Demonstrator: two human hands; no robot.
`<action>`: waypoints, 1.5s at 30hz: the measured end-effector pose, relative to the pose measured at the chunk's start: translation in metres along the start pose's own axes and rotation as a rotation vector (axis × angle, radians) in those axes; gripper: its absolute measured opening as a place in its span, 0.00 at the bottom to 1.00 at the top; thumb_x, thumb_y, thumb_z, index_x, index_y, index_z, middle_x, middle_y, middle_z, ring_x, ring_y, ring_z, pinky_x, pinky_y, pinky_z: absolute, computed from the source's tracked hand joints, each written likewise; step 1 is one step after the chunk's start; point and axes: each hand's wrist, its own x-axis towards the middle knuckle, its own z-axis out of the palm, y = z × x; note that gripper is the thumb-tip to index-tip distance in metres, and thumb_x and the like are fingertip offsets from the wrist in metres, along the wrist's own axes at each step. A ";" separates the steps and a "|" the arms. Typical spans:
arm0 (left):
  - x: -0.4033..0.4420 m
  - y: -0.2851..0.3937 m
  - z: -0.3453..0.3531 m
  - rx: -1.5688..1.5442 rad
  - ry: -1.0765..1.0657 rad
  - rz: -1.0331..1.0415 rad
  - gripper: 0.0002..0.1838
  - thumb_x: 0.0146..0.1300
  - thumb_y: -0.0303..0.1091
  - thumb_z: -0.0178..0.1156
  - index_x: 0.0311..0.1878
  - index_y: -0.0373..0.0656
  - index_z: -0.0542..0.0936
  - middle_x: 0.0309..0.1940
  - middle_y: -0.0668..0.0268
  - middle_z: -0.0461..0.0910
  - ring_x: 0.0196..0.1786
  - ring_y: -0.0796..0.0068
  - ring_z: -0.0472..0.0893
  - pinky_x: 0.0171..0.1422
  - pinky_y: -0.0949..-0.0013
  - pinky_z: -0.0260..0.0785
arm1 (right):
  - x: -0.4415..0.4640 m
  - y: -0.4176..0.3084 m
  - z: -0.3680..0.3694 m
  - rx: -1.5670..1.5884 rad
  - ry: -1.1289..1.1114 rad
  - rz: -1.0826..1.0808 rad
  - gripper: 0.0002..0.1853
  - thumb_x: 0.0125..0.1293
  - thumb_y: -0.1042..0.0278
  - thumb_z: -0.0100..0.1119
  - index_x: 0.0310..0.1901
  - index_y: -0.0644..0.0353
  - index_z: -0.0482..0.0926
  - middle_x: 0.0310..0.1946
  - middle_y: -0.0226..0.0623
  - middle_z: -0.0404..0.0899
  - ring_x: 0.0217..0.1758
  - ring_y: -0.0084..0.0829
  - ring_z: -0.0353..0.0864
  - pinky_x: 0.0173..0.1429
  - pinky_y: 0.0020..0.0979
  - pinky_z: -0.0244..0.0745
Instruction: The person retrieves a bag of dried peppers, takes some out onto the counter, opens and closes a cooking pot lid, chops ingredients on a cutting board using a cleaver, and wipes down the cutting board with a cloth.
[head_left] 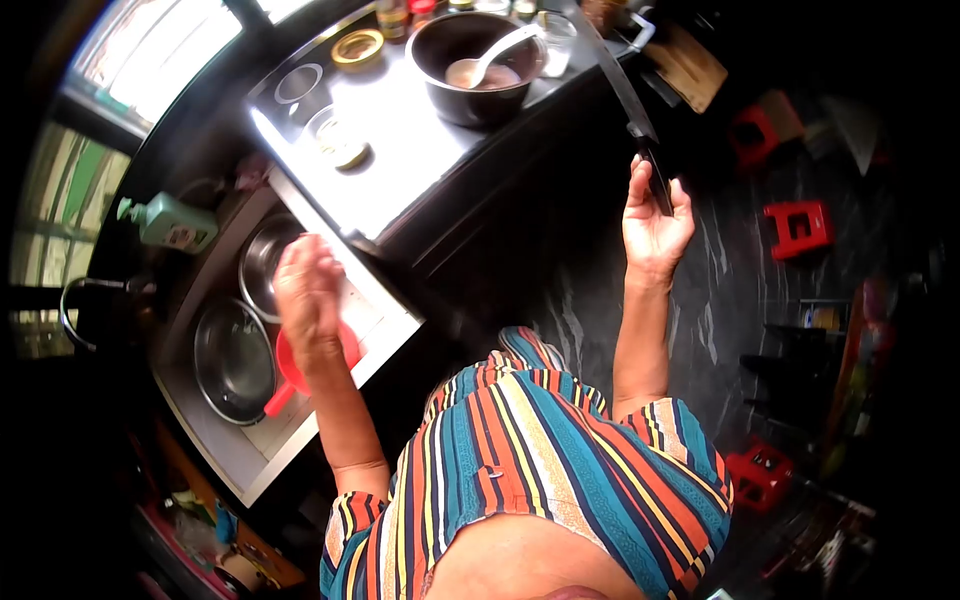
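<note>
My right hand [657, 225] is closed around the black handle of a long knife [620, 85], whose blade points up and away past the counter's edge. My left hand [308, 285] is raised in front of the sink, somewhat blurred, with its fingers stretched out and nothing visible in it. Behind and below it are a round metal pan [262, 255], a dark round pan [234, 362] and a red plastic item with a handle [284, 398], which my wrist partly covers.
A dark pot [455, 100] holding a white ladle [497, 55] stands on the counter near a gold-rimmed lid [357, 48] and a small jar [347, 150]. A green bottle [178, 222] is beside the sink. Red stools [798, 228] stand on the dark floor.
</note>
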 end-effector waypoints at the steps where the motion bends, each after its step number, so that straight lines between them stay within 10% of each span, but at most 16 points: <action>1: 0.006 -0.013 0.013 -0.002 -0.047 -0.090 0.08 0.65 0.27 0.62 0.45 0.37 0.76 0.34 0.65 0.79 0.30 0.80 0.76 0.36 0.73 0.70 | -0.006 0.001 0.001 -0.011 0.000 -0.042 0.21 0.66 0.76 0.53 0.56 0.83 0.67 0.55 0.65 0.72 0.57 0.52 0.77 0.63 0.42 0.78; 6: 0.029 -0.123 0.118 0.005 -0.242 -0.432 0.06 0.62 0.28 0.65 0.40 0.41 0.78 0.33 0.64 0.81 0.31 0.79 0.78 0.37 0.70 0.71 | -0.038 -0.017 -0.029 -0.087 0.089 -0.066 0.23 0.62 0.83 0.54 0.58 0.82 0.66 0.57 0.62 0.71 0.61 0.52 0.74 0.64 0.41 0.78; 10: 0.080 -0.156 0.067 0.050 -0.229 -0.573 0.05 0.61 0.26 0.66 0.38 0.40 0.79 0.31 0.64 0.81 0.31 0.77 0.80 0.39 0.68 0.77 | -0.050 -0.013 -0.067 -0.130 -0.032 0.195 0.27 0.62 0.84 0.54 0.64 0.77 0.63 0.58 0.57 0.71 0.58 0.45 0.77 0.63 0.37 0.79; 17: 0.103 -0.222 0.090 0.009 -0.345 -0.736 0.03 0.61 0.22 0.63 0.37 0.36 0.78 0.33 0.60 0.80 0.38 0.66 0.83 0.52 0.54 0.80 | -0.106 -0.013 -0.108 -0.465 0.340 0.201 0.21 0.51 0.78 0.53 0.50 0.63 0.72 0.36 0.41 0.72 0.28 0.30 0.72 0.21 0.28 0.69; 23: 0.118 -0.254 0.104 0.070 -0.384 -0.789 0.03 0.61 0.19 0.61 0.37 0.35 0.77 0.32 0.59 0.80 0.38 0.64 0.83 0.52 0.54 0.80 | -0.112 -0.014 -0.105 -0.617 0.498 0.192 0.11 0.65 0.69 0.52 0.47 0.62 0.71 0.30 0.37 0.74 0.21 0.26 0.71 0.16 0.25 0.66; 30: 0.156 -0.318 0.169 0.373 -0.469 -0.653 0.06 0.62 0.27 0.65 0.32 0.38 0.77 0.25 0.65 0.79 0.26 0.75 0.79 0.35 0.68 0.79 | -0.041 -0.054 -0.112 -0.851 0.464 0.136 0.06 0.68 0.71 0.51 0.44 0.59 0.69 0.29 0.34 0.74 0.18 0.22 0.71 0.16 0.23 0.66; 35: 0.185 -0.370 0.219 0.711 -0.463 -0.456 0.12 0.58 0.35 0.70 0.27 0.38 0.80 0.16 0.71 0.74 0.16 0.84 0.66 0.18 0.77 0.56 | 0.012 -0.083 -0.117 -1.103 0.399 0.108 0.06 0.74 0.64 0.51 0.41 0.54 0.67 0.26 0.30 0.73 0.16 0.19 0.70 0.15 0.20 0.65; 45: 0.214 -0.464 0.283 1.098 -0.430 -0.218 0.11 0.51 0.34 0.71 0.29 0.34 0.85 0.21 0.55 0.83 0.24 0.66 0.83 0.32 0.64 0.76 | 0.095 -0.137 -0.137 -1.439 0.362 0.115 0.11 0.70 0.64 0.58 0.45 0.58 0.68 0.25 0.30 0.73 0.16 0.17 0.69 0.15 0.18 0.60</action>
